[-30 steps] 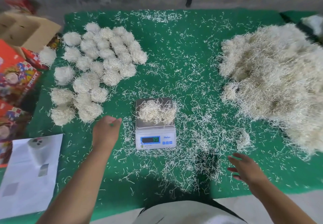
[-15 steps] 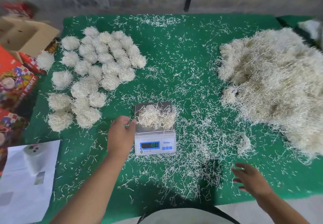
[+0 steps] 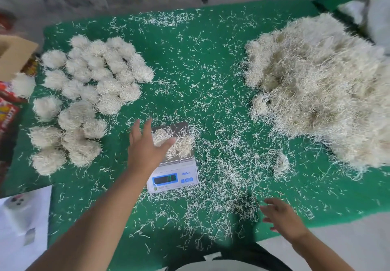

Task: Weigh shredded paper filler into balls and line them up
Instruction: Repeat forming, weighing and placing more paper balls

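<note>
A loose tuft of shredded paper (image 3: pixel 176 144) lies on the steel pan of the small scale (image 3: pixel 173 171), near the middle of the green mat (image 3: pixel 190 70). The left hand (image 3: pixel 145 146) reaches over the pan's 9 o'clock edge with fingers spread and straight, thumb laid across the tuft's near-left side; nothing is gripped. The scale's display is lit, but its digits are too blurred to read. At 5 o'clock from the scale, well apart from the tuft, the right hand (image 3: pixel 282 220) hovers over the mat's near edge, fingers relaxed and apart, holding nothing. Finished paper balls (image 3: pixel 90 93) cluster in rough rows at 10 o'clock of the scale. The big heap of loose filler (image 3: pixel 320 89) sits at 2 o'clock. Stray strands litter the mat between them.
</note>
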`<state>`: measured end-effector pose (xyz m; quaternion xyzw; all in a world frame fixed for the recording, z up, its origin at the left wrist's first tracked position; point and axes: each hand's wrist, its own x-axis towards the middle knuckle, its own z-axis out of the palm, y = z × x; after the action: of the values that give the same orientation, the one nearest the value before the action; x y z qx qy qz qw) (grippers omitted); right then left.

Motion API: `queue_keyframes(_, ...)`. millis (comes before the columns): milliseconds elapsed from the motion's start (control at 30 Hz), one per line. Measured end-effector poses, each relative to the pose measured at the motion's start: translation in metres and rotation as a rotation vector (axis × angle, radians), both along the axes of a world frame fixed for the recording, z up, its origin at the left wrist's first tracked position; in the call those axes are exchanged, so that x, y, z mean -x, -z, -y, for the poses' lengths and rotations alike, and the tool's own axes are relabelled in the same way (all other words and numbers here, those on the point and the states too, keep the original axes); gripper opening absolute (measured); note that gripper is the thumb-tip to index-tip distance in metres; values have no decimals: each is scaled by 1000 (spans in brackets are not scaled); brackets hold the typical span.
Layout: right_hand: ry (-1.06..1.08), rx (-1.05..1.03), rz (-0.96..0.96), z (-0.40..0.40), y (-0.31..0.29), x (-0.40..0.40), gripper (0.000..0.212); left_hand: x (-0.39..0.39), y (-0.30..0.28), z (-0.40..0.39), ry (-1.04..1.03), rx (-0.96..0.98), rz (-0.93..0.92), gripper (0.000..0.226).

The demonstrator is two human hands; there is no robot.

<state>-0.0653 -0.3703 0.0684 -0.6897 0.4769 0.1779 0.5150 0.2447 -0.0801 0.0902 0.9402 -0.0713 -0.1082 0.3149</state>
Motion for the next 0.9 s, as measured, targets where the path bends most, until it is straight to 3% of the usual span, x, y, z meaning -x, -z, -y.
queue_keyframes(100,74,7,-41,9,4,25,33,-19,14,30,149,-196,-16,118)
queue_keyframes(200,120,11,-79,14,4,50,31,-21,37,57,285,-317,-19,111)
queue_keyframes(333,205,24,-114,18,5,74,30,-5,71,73,381,-514,73,83)
queue_keyframes(433,251,22,-127,18,4,84,30,11,79,73,342,-541,148,55)
queue_keyframes(567,269,27,-113,18,-3,84,29,15,74,67,363,-578,193,57)
queue_keyframes(733,154,38,-42,22,-18,56,32,9,51,64,342,-403,80,38)
queue_keyframes(833,50,32,15,25,-33,25,33,9,25,65,197,-226,121,16)
queue_keyframes(900,-28,25,69,25,-47,0,32,7,3,66,21,-61,77,30)
